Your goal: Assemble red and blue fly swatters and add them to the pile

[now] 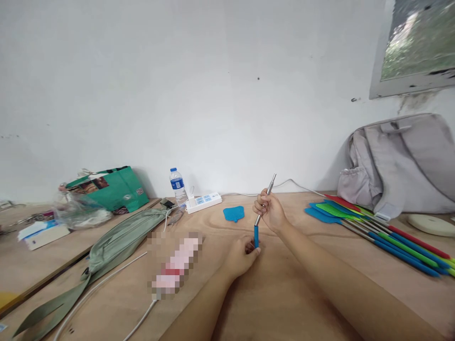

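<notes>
Flat blue plastic swatter head (233, 213), on brown wooden table (277, 279). Left hand (241, 258): fingers curled around upright blue tubular handle (256, 237). Right hand (270, 210): fingers around slanted silver metal rod (271, 184), lower end at handle's top. Multicoloured plastic swatters (398, 245), piled.

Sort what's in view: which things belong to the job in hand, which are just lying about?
Likely in the job:
- metal rod, in the right grip
- blue tube, in the left grip
- loose blue paddle
- perhaps the swatter bundle

Apparently lying about:
- grey backpack
- water bottle
- power strip
- green shopping bag
</notes>
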The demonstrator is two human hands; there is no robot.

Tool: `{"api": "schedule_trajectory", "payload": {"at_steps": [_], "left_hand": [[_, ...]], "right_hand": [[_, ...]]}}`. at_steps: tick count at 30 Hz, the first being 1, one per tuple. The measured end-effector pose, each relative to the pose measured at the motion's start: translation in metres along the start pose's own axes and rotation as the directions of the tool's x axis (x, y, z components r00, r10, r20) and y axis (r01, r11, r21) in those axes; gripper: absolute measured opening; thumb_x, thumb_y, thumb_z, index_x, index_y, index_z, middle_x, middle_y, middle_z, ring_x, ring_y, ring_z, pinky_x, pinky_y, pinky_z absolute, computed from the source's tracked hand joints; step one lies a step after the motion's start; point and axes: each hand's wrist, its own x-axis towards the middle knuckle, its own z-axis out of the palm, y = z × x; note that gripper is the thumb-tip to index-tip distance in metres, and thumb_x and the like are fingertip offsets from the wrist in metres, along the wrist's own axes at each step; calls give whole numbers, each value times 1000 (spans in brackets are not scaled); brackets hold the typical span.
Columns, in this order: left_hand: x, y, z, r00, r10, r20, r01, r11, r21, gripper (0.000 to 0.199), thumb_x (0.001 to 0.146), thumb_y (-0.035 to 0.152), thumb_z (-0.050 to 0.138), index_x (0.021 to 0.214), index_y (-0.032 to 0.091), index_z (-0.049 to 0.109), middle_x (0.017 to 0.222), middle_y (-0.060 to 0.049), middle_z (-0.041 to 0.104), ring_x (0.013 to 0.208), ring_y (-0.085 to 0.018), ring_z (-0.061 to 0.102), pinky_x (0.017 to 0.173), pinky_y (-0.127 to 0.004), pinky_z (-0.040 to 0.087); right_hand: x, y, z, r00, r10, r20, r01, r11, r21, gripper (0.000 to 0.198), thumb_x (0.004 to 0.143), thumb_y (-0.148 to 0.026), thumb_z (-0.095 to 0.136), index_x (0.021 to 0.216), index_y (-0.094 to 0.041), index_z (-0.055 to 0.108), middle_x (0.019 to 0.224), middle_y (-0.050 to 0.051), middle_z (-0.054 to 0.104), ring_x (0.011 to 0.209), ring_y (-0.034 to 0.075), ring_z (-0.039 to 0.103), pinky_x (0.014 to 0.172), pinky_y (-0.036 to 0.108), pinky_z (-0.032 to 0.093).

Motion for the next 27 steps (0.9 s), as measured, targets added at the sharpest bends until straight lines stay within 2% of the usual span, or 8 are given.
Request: {"api": "schedule_trajectory", "payload": {"at_steps": [5, 8, 12, 16, 21, 27], "left_hand": [[0, 0, 1, 1000, -1, 3, 1, 1000, 15, 30, 74, 30, 48, 96, 14, 59, 71, -1, 56, 62, -13, 49, 57, -23, 37], [0, -1, 3, 1000, -2, 11, 2, 1000, 14, 26, 76, 30, 44, 93, 14, 57, 70, -1, 56, 62, -13, 48, 56, -23, 36], [-1, -1, 5, 1000, -3, -3, 3, 998, 70, 19, 78, 30, 41, 78, 15, 52, 69, 0, 54, 62, -12, 46, 57, -23, 34], [-1, 0, 2, 998, -36, -43, 41, 993, 109, 22, 82, 32, 35, 75, 16, 48, 71, 0, 54, 67, -13, 47, 62, -24, 36], [0, -5, -2, 993, -40, -112, 48, 996, 72, 26, 84, 35, 32, 84, 17, 51, 81, -2, 58, 77, -16, 51, 69, -27, 38], [1, -5, -4, 998, 22, -65, -16, 996, 93, 28, 84, 34, 33, 87, 16, 54, 82, -4, 60, 76, -17, 54, 69, -27, 40]], "right_hand": [[0, 2, -6, 999, 31, 27, -33, 997, 74, 20, 65, -21, 49, 57, -20, 30, 46, -10, 24, 36, 5, 19, 38, 18, 21], [3, 1, -14, 994, 112, 1, -111, 985, 134, 21, 68, -25, 47, 56, -20, 30, 45, -9, 24, 35, 5, 19, 38, 18, 22], [7, 5, -31, 972, 229, -58, -214, 958, 193, 24, 71, -28, 45, 54, -20, 30, 41, -9, 24, 33, 6, 19, 37, 19, 24], [6, 15, -53, 937, 324, -128, -292, 931, 219, 27, 73, -32, 42, 52, -20, 29, 39, -8, 26, 33, 7, 25, 38, 20, 29], [4, 21, -75, 878, 346, -331, -234, 914, 332, 29, 74, -36, 41, 52, -21, 29, 44, -4, 40, 43, 10, 43, 48, 26, 41], [12, 10, -81, 854, 352, -384, -206, 905, 372, 27, 73, -20, 43, 52, -20, 26, 40, -8, 32, 36, 6, 35, 41, 19, 37]]}}
